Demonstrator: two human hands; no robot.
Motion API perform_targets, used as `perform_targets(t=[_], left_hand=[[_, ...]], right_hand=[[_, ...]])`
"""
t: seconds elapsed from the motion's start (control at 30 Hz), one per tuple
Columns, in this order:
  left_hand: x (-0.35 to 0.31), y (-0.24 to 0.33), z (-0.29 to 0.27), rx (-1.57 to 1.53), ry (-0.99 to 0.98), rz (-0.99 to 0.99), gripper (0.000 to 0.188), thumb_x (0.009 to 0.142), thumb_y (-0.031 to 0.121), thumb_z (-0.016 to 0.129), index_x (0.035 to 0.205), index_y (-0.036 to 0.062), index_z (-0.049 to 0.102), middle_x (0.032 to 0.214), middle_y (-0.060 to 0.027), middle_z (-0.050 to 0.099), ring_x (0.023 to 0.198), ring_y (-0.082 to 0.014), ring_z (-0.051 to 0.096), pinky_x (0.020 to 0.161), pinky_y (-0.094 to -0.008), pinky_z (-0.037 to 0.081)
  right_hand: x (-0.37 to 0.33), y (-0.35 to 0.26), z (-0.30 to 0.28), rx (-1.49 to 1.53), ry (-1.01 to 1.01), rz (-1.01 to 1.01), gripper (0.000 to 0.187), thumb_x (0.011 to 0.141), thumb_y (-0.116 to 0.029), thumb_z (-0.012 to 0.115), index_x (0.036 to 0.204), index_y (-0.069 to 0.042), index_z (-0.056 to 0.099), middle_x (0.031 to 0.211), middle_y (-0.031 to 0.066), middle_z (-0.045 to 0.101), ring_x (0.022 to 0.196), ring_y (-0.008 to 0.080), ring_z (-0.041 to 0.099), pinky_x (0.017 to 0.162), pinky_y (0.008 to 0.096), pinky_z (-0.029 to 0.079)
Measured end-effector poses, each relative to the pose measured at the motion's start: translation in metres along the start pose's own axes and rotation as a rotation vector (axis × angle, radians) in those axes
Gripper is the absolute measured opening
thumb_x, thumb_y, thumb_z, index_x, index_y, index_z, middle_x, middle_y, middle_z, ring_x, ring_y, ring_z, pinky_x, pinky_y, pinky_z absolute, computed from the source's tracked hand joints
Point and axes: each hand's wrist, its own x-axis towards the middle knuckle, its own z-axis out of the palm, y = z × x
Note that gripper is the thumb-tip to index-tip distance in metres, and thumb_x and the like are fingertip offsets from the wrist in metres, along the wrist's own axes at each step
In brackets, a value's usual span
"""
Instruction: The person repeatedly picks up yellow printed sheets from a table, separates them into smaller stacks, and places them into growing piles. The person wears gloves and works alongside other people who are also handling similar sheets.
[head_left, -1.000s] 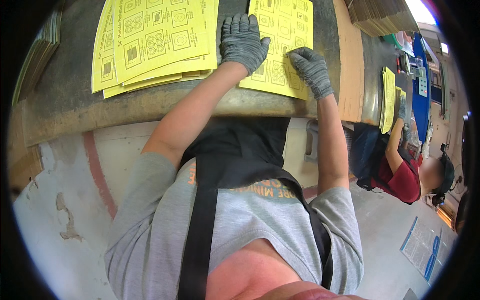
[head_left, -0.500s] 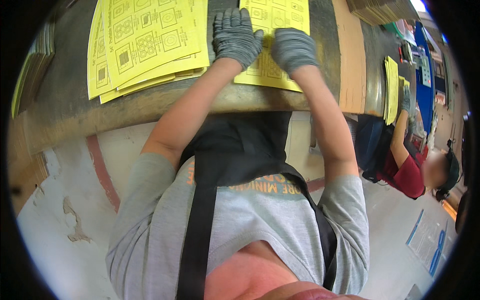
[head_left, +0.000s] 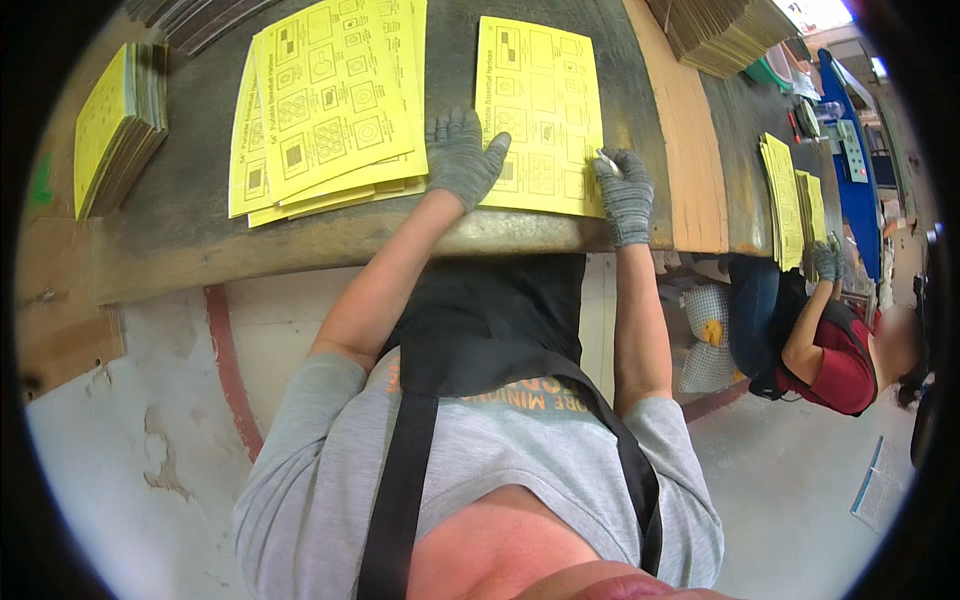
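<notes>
My left hand (head_left: 463, 160), in a grey knitted glove, lies flat in the gap between two groups of yellow printed sheets. Its fingers are stretched out beside the right edge of the fanned pile of yellow sheets (head_left: 340, 105), and its thumb points toward the single yellow sheet (head_left: 540, 75). That sheet, printed with small framed drawings, lies at the table's front edge. At its lower right edge, my gloved right hand (head_left: 628, 200) is closed on a small white object (head_left: 605, 160), whose kind I cannot make out.
The dark worktable (head_left: 290, 235) has a worn front edge. A thick yellow-topped stack (head_left: 115, 130) stands at left, a cardboard stack (head_left: 715, 35) at far right. A brown strip (head_left: 690, 150) runs along the right. A co-worker in a red shirt (head_left: 840, 365) handles yellow sheets there.
My right hand, blurred over the sheet before, has come to its lower right edge. The left hand has moved off the sheet toward the pile. The whole view has shifted, showing more at left.
</notes>
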Motion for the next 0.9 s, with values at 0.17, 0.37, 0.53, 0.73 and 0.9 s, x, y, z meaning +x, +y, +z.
perform_targets(t=[0.17, 0.37, 0.53, 0.73, 0.9], left_hand=[[-0.003, 0.003, -0.009, -0.189, -0.069, 0.017, 0.071, 0.089, 0.055, 0.038, 0.133, -0.0004, 0.041, 0.137, -0.0225, 0.039, 0.130, -0.0347, 0.030, 0.109, -0.0416, 0.017], [-0.012, 0.009, -0.001, -0.205, 0.094, 0.077, 0.059, 0.085, 0.042, 0.053, 0.124, -0.0011, 0.047, 0.126, -0.0217, 0.048, 0.124, -0.0365, 0.035, 0.107, -0.0415, 0.022], [-0.012, 0.007, 0.008, 0.060, -0.024, 0.052, 0.066, 0.088, 0.046, 0.044, 0.133, -0.0014, 0.038, 0.140, -0.0225, 0.034, 0.132, -0.0369, 0.024, 0.111, -0.0444, 0.014], [-0.010, 0.004, 0.002, -0.057, -0.085, 0.073, 0.071, 0.088, 0.052, 0.040, 0.136, 0.0006, 0.035, 0.141, -0.0232, 0.032, 0.135, -0.0368, 0.021, 0.112, -0.0442, 0.009], [-0.017, 0.015, -0.010, -0.466, 0.060, 0.105, 0.065, 0.087, 0.038, 0.051, 0.137, 0.0012, 0.033, 0.139, -0.0248, 0.034, 0.129, -0.0370, 0.032, 0.108, -0.0405, 0.024]], right_hand=[[0.001, -0.013, -0.003, 0.144, -0.018, 0.118, 0.019, 0.078, -0.013, 0.067, 0.093, -0.003, 0.064, 0.084, 0.0077, 0.066, 0.077, 0.0150, 0.059, 0.075, 0.0297, 0.047], [0.004, -0.013, -0.005, -0.023, 0.106, 0.043, 0.021, 0.077, -0.016, 0.067, 0.094, -0.003, 0.063, 0.085, 0.0101, 0.067, 0.075, 0.0177, 0.060, 0.074, 0.0307, 0.048], [0.010, -0.004, -0.014, -0.136, 0.066, 0.150, 0.026, 0.078, -0.021, 0.066, 0.094, -0.002, 0.063, 0.084, 0.0127, 0.067, 0.075, 0.0203, 0.061, 0.074, 0.0318, 0.048], [0.007, -0.010, -0.014, 0.082, 0.054, 0.139, 0.020, 0.081, -0.017, 0.065, 0.093, -0.001, 0.063, 0.083, 0.0093, 0.066, 0.076, 0.0149, 0.059, 0.073, 0.0292, 0.047], [0.005, -0.028, -0.021, 0.093, 0.164, 0.115, 0.019, 0.081, -0.014, 0.066, 0.093, 0.000, 0.062, 0.084, 0.0086, 0.065, 0.078, 0.0144, 0.059, 0.074, 0.0294, 0.047]])
